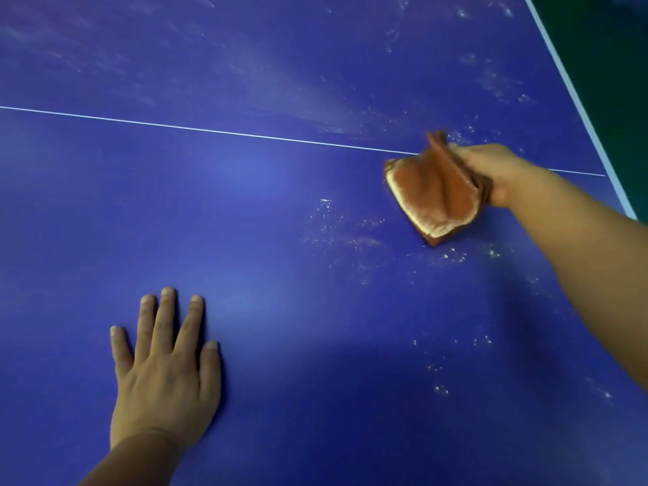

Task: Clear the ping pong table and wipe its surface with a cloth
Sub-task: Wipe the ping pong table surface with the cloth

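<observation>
The right hand point(491, 173) grips a folded brown cloth point(433, 192), fingers curled round its bunched edge; the cloth hangs out to the left of the hand, its pale dusted face turned up, its lower corner touching the blue counter point(245, 222). White dust specks point(326, 219) lie below and left of that hand, and a thin white line point(210, 129) runs past it. Well apart, nearer the person, the left hand point(164, 373) rests flat on the counter, fingers straight and spread.

Both forearms are bare, no sleeves, and the left hand point(164, 373) and right hand point(498, 173) wear nothing.
</observation>
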The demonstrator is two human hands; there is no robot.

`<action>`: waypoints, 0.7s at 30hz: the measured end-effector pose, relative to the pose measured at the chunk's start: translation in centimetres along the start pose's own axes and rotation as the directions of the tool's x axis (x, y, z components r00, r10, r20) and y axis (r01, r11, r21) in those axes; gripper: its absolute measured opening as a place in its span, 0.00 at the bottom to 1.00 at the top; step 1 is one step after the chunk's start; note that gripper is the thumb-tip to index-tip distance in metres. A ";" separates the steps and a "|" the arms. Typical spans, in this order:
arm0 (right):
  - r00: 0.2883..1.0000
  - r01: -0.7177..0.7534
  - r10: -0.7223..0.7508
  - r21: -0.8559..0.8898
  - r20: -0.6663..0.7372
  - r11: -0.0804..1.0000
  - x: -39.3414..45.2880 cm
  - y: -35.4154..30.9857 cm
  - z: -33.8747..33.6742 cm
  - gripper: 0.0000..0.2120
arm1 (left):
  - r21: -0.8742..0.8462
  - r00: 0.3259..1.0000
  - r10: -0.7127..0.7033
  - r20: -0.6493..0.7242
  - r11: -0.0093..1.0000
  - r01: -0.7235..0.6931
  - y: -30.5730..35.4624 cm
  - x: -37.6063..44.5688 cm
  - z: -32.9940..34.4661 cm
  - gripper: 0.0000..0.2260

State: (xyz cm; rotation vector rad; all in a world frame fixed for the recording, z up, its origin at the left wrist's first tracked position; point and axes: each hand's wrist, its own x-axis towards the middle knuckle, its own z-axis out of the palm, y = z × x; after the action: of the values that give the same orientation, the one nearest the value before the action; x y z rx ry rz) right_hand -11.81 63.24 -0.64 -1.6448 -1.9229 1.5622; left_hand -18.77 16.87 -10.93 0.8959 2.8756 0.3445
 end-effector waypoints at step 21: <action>0.213 0.891 -0.391 -0.342 0.895 -0.298 -11.8 10.0 14.1 0.28 | -0.013 1.000 -0.009 -0.007 1.000 0.009 0.2 0.0 -0.4 0.28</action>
State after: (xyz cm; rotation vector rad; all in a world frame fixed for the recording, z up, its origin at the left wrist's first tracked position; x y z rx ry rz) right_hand -10.79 44.04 -9.00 0.4930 -3.3017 0.0185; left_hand -18.76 16.98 -10.46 0.8814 2.8798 0.3652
